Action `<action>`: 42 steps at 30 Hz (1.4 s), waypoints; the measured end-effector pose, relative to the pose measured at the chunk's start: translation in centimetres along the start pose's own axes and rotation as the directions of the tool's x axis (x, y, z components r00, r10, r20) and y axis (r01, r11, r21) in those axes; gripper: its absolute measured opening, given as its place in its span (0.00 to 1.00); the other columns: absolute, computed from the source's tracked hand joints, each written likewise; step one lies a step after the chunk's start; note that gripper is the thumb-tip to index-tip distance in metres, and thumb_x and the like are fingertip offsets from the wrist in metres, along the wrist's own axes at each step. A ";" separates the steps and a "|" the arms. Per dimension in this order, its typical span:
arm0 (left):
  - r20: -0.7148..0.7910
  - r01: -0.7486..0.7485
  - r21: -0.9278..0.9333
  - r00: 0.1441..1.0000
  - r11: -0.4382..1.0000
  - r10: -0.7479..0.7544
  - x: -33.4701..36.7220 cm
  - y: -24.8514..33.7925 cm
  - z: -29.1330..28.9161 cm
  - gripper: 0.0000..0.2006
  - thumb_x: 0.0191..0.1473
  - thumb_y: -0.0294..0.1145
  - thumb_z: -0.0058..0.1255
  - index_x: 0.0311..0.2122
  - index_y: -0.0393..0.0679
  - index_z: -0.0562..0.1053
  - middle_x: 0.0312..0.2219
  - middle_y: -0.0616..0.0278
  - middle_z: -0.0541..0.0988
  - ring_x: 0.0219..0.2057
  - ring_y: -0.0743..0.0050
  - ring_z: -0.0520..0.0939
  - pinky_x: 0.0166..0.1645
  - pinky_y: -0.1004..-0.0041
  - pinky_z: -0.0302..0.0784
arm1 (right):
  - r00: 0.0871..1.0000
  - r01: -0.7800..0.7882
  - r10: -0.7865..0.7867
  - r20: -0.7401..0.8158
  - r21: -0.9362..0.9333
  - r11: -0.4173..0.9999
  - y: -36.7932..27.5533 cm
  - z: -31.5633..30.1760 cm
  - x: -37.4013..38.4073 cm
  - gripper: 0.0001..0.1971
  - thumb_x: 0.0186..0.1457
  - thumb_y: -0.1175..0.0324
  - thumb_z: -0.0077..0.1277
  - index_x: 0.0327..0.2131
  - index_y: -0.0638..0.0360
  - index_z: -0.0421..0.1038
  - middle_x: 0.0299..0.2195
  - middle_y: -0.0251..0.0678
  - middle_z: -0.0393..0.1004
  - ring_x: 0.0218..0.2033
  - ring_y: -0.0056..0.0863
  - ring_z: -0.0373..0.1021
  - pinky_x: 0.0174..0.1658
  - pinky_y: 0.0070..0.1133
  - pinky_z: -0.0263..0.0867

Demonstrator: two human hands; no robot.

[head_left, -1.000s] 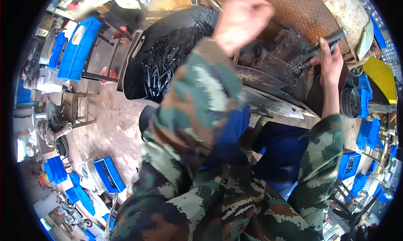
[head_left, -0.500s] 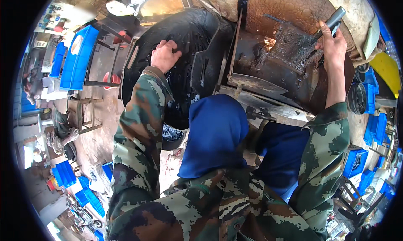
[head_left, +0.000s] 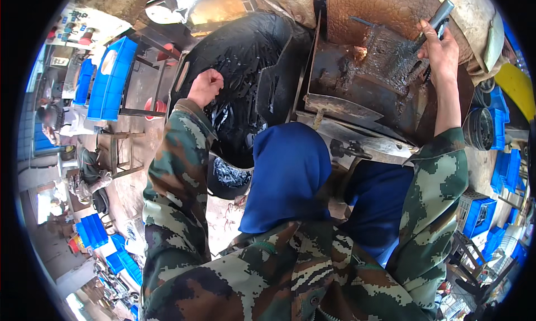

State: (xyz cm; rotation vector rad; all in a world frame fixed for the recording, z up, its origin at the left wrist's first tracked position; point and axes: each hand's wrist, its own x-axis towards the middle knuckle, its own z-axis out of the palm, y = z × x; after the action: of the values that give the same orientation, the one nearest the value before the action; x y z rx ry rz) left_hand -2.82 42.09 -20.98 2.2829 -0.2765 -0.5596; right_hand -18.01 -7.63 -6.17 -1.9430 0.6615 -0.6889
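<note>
My left hand (head_left: 206, 88) hangs over the left part of a large black tub (head_left: 192, 55). Its fingers are curled together, and whatever may be between them is hidden. Many thin dark strips (head_left: 237, 111) lie in the tub, some of them shiny. To the right, my right hand (head_left: 440, 51) is closed around a grey cylindrical handle (head_left: 442, 12), tilted up to the right. Below that hand, in a grimy open-topped metal box (head_left: 341, 107), sits a rough dark wet-looking block (head_left: 388, 58). A small orange glow (head_left: 360, 51) shows at the block's left edge.
A smaller container of shiny pieces (head_left: 230, 173) stands below the tub. Blue cloth (head_left: 290, 178) covers my knees by the box's front edge. Blue crates (head_left: 111, 78) stand at the left, more at the right beside a dark round bucket (head_left: 478, 128). Brown sheeting (head_left: 385, 5) backs the box.
My left hand has moved left and slightly down over the tub, its fingers drawn closer together. My right hand has shifted slightly up with the handle. The bright sparks at the block have dimmed.
</note>
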 end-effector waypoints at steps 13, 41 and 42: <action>-0.058 0.118 -0.409 0.986 0.905 -0.155 -4.8 0.6 -1.1 0.08 0.58 0.31 0.41 0.39 0.45 0.71 0.20 0.71 0.69 0.16 0.88 0.63 0.18 0.82 0.56 | 0.998 -0.026 0.029 0.050 -0.056 0.998 0.5 -0.4 0.7 0.19 0.57 0.54 0.56 0.44 0.58 0.74 0.33 0.26 0.80 0.14 0.14 0.63 0.23 0.15 0.63; -0.078 -0.354 0.434 0.902 0.828 0.426 -5.9 -1.6 1.1 0.11 0.46 0.21 0.58 0.36 0.40 0.71 0.28 0.61 0.72 0.31 0.63 0.75 0.40 0.71 0.70 | 0.999 0.028 -0.029 0.040 0.007 1.000 1.4 -0.2 1.6 0.17 0.57 0.56 0.56 0.42 0.58 0.76 0.26 0.27 0.77 0.14 0.13 0.64 0.23 0.15 0.63; -0.074 -0.361 0.430 0.900 0.827 0.431 -5.6 -1.3 1.2 0.11 0.46 0.21 0.58 0.36 0.40 0.71 0.28 0.61 0.72 0.31 0.63 0.75 0.40 0.71 0.70 | 0.999 0.027 -0.027 0.044 0.004 1.000 1.5 -0.4 1.7 0.17 0.57 0.56 0.56 0.43 0.59 0.75 0.28 0.27 0.78 0.13 0.13 0.63 0.23 0.15 0.63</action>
State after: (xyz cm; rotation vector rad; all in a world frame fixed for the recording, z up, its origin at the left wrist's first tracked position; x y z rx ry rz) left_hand -8.30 44.26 -20.91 2.5455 -0.8322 -0.0896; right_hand -17.39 -9.65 -7.04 -1.9616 0.6075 -0.6622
